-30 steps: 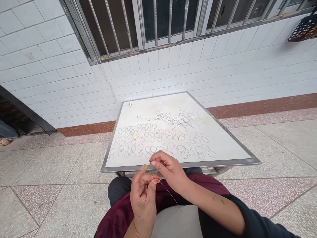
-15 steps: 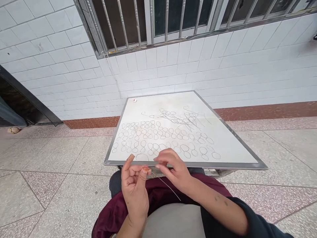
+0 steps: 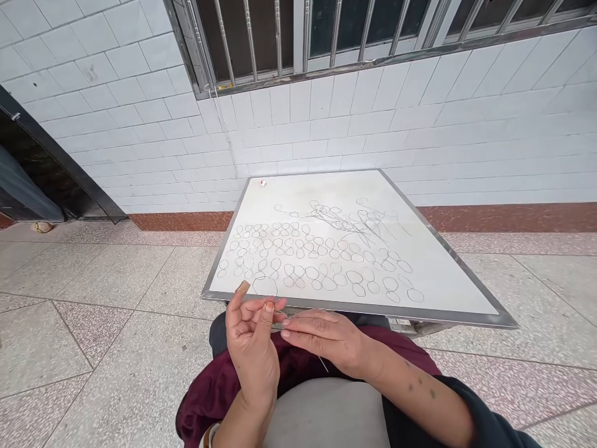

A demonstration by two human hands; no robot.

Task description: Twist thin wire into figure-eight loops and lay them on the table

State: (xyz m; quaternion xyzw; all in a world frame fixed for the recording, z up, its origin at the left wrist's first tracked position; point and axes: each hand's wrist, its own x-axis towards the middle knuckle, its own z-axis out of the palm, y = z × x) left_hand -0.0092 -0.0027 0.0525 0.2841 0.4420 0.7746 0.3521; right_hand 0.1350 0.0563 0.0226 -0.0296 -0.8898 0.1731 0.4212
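Just in front of the table's near edge, my left hand [image 3: 254, 348] pinches a thin wire between thumb and fingertips, with its index finger raised and a tan wrap on that fingertip. My right hand [image 3: 326, 339] is closed on the same wire close beside the left fingertips. The wire's free end [image 3: 323, 364] sticks out below my right hand. On the white table [image 3: 448, 280] lie rows of thin wire loops [image 3: 301, 272], and behind them a tangled heap of wires [image 3: 345, 221].
A small red and white object [image 3: 263, 183] sits at the table's far left corner. Behind the table stands a white tiled wall [image 3: 298, 124] with a barred window [image 3: 336, 37]. A dark doorway [image 3: 37, 180] is at the left.
My right hand has lowered and its fingers have closed together on the wire by my left fingertips. Less of the free wire end shows. The view has shifted slightly.
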